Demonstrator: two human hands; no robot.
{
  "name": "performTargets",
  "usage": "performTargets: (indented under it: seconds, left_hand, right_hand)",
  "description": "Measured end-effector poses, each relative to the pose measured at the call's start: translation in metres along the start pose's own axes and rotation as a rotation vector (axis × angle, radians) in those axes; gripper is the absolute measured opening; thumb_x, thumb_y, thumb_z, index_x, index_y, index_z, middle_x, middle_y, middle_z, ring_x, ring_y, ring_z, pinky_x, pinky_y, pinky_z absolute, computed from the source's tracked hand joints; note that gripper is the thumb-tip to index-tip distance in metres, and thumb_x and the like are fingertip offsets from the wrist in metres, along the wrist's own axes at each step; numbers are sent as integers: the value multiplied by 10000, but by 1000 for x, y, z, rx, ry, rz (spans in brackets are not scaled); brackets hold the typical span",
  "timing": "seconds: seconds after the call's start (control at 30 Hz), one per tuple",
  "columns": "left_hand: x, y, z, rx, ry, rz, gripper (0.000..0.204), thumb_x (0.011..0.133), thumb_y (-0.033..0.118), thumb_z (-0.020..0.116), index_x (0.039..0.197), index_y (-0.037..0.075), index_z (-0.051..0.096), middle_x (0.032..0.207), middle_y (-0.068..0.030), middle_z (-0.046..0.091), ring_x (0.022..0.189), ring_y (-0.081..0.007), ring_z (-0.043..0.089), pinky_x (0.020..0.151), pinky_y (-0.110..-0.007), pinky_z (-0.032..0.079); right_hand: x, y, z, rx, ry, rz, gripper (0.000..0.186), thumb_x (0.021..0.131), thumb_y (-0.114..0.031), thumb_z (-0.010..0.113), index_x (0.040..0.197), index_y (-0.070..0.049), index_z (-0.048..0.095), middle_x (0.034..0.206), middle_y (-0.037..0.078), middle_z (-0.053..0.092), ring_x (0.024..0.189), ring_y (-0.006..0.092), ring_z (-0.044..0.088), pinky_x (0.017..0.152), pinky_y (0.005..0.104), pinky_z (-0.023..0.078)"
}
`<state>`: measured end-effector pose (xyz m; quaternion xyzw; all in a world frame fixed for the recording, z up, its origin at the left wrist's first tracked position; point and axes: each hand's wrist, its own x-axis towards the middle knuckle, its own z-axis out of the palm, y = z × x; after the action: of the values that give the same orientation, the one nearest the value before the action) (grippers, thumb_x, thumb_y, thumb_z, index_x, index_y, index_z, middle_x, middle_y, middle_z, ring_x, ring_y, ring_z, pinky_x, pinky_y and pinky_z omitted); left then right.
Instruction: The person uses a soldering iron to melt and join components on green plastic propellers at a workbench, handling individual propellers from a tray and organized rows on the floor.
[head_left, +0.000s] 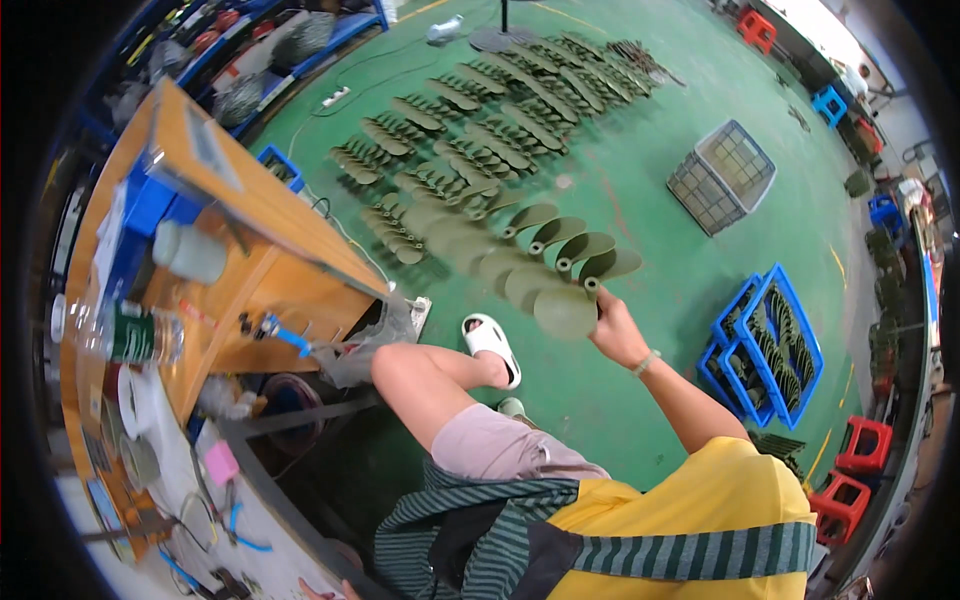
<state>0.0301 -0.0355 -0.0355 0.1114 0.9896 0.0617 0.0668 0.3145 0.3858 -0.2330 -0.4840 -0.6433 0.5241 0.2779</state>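
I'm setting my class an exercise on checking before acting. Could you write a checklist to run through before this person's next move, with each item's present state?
1. Right hand grips the olive-green propellers: ok.
2. Left hand free: cannot tell; the lower edge cuts it off.
3. Held propellers joined by a rod: cannot tell.
4. Left slipper clear of the floor propellers: ok; green floor shows between.
5. Grey crate upright: ok.
6. Blue crates unfilled: not ok; dark-green parts inside.
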Motion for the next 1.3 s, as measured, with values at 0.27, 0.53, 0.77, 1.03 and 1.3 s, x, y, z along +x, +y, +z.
performTargets:
  seconds: [0.27,0.53,0.77,1.03,1.3]
  left_hand:
    - [54,3,15,137,-294,-26,856,812,371,724,1419,-62,303,1351,-292,442,1181,-428,474,1028,-440,361]
    - [107,159,74,295,-407,-177,827,805,335,719,1421,-46,320,1306,-255,490,1128,-377,511,995,-414,390]
    - [157,222,137,429,-401,-181,796,802,277,714,1416,-49,325,1299,-238,495,1124,-350,520,972,-390,407]
    - [181,220,149,469,-401,-174,764,800,211,709,1409,-53,332,1292,-217,501,1119,-320,530,946,-362,427]
    - [140,74,77,352,-264,-125,736,797,144,703,1403,-57,338,1284,-197,507,1114,-289,540,920,-335,447]
  right_hand:
    - [163,223,-23,334,477,338,348,813,-46,649,1126,54,533,919,106,675,787,154,661,757,300,522]
    - [325,393,-68,371,685,374,466,837,17,638,1258,52,440,1215,134,548,1047,222,577,870,355,542]
    - [405,501,-114,420,588,330,604,782,25,682,1327,6,421,1239,84,557,1091,200,542,914,323,472]
    - [360,576,-137,-479,702,648,569,762,-167,701,1287,-67,506,1183,185,621,1107,348,580,919,397,457]
    - [265,543,-30,71,592,941,523,873,-161,621,1334,-29,413,846,118,619,631,175,613,540,298,522]
